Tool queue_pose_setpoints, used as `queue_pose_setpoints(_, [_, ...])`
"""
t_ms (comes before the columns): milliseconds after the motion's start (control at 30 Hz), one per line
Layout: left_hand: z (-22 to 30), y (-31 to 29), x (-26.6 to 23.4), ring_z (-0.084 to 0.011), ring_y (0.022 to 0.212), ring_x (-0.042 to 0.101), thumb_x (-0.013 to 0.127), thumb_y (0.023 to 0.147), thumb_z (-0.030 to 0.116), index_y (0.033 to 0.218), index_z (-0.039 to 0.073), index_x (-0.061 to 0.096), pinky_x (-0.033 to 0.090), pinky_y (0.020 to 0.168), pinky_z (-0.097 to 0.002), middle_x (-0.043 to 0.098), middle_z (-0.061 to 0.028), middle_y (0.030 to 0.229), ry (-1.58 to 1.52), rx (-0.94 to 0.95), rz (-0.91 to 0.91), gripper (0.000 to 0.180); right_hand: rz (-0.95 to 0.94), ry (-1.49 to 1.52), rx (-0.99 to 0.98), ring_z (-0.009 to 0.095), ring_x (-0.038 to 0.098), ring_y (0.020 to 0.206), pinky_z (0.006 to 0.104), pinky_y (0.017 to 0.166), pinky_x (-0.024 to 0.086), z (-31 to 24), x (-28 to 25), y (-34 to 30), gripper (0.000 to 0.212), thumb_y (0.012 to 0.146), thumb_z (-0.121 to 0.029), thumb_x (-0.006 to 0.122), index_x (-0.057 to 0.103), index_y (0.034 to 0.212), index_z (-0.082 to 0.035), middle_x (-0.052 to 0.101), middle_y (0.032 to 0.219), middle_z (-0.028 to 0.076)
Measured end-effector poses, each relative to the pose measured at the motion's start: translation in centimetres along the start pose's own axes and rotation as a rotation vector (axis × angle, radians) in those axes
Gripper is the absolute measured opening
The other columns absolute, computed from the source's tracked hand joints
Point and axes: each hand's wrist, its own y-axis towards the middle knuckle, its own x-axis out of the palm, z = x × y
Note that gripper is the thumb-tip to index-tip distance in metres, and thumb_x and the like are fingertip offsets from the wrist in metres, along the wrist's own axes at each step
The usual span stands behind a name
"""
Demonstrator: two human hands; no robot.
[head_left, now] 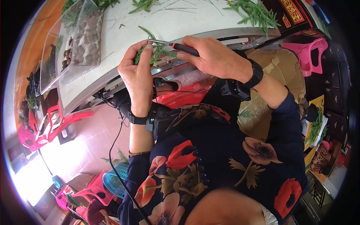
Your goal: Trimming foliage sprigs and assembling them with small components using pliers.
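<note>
Over the near edge of the white table (pixel 123 22), my left hand (pixel 138 73) pinches a green artificial pine sprig (pixel 159 52) between thumb and fingers. My right hand (pixel 217 56) is closed around long-nosed pliers (pixel 185 49) with black and red handles. Their thin metal jaws reach left to the sprig, right by my left fingertips. Whether the jaws grip anything is too small to tell. Part of the sprig is hidden behind my left thumb and fingers.
A clear plastic box (pixel 52 56) with brown cone-like pieces (pixel 88 37) stands at the table's left. Thin wires (pixel 176 8) and more green sprigs (pixel 253 15) lie farther back. Pink stools (pixel 311 56), cardboard (pixel 258 112) and a blue basket (pixel 114 180) surround me. A cable (pixel 112 144) hangs beside my left arm.
</note>
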Motion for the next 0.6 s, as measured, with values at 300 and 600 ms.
queue_pose_setpoints(300, [1.4, -1.3, 0.1, -0.0077, 0.075, 0.057, 0.063, 0.084, 0.007, 0.098, -0.004, 0.065, 0.045, 0.069, -0.0197, 0.065, -0.0048, 0.083, -0.108, -0.067, -0.031, 0.018, 0.014, 0.009, -0.019, 0.039, 0.056, 0.067, 0.0413, 0.059, 0.043, -0.8, -0.2, -0.9, 0.027, 0.089, -0.026, 0.059, 0.055, 0.095, 0.0, 0.057, 0.07, 0.02])
queue_pose_setpoints(600, [0.8, -0.8, 0.0, -0.0088, 0.074, 0.059, 0.061, 0.085, 0.007, 0.1, -0.004, 0.063, 0.046, 0.067, -0.0205, 0.065, -0.006, 0.084, -0.119, -0.122, -0.057, 0.019, 0.014, -0.031, -0.009, 0.04, 0.057, 0.065, 0.0429, 0.059, 0.044, 0.1, 0.1, -0.3, 0.03, 0.089, -0.029, 0.058, 0.054, 0.092, 0.001, 0.058, 0.068, 0.02])
